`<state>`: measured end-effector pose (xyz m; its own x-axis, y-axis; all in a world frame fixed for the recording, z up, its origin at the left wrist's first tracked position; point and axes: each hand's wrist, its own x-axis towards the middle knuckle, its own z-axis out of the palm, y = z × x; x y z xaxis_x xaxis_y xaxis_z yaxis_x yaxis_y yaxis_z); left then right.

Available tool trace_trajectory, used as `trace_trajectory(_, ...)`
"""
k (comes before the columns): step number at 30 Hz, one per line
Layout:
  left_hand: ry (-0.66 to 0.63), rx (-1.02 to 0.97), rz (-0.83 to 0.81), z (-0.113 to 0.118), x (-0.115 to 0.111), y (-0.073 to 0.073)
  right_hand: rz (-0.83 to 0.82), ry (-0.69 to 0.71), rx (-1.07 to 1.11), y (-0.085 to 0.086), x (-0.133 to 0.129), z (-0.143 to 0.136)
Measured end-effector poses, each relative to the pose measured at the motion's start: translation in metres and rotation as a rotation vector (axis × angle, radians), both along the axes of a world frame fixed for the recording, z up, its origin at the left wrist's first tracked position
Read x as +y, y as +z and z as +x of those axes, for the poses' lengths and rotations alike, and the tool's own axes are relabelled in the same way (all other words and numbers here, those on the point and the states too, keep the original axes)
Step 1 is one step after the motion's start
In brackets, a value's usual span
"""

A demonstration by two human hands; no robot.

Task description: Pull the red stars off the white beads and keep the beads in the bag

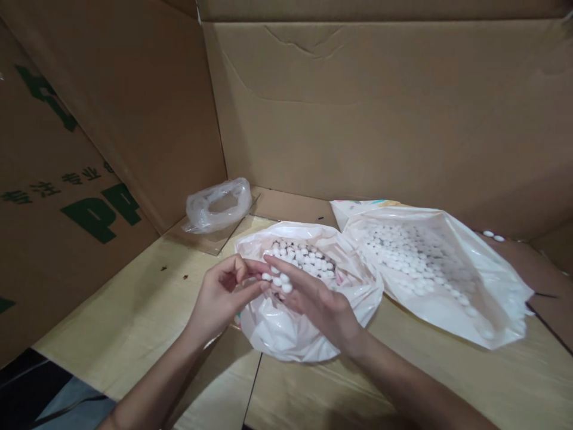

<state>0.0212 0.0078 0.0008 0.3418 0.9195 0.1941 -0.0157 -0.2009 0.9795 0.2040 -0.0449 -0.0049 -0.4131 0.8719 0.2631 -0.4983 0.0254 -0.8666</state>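
Several small white round pieces point(283, 282) are gathered between my two hands, over an opened white plastic bag point(286, 334). More such pieces point(313, 263) lie inside that bag. My left hand point(226, 286) has its thumb and fingertips closed on the pieces from the left. My right hand point(317, 298) is tilted beside them, its fingers stretched towards the left fingertips and wrapped round the bunch from the right. The pieces' lower ends are hidden by my hands.
A second white bag point(483, 269) with many white-tipped pieces lies at the right. Two loose pieces point(493, 236) are behind it. A crumpled clear plastic bag point(215, 209) sits at the back left. Cardboard walls point(380, 107) rise behind and at the left.
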Motion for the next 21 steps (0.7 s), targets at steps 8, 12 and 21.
trace_trajectory(8, 0.490, 0.468, 0.206, -0.065, 0.048, 0.015, 0.013, -0.076, 0.093, 0.004, 0.008, 0.001)
trace_trajectory(12, 0.682, 0.924, 0.001, -0.099, 0.062, 0.016, 0.001, -0.060, 0.100, 0.006, 0.008, 0.004)
trace_trajectory(21, 0.608, 1.067, -0.131, -0.126, 0.066, -0.003, -0.069, -0.069, 0.074, 0.009, 0.004, 0.006)
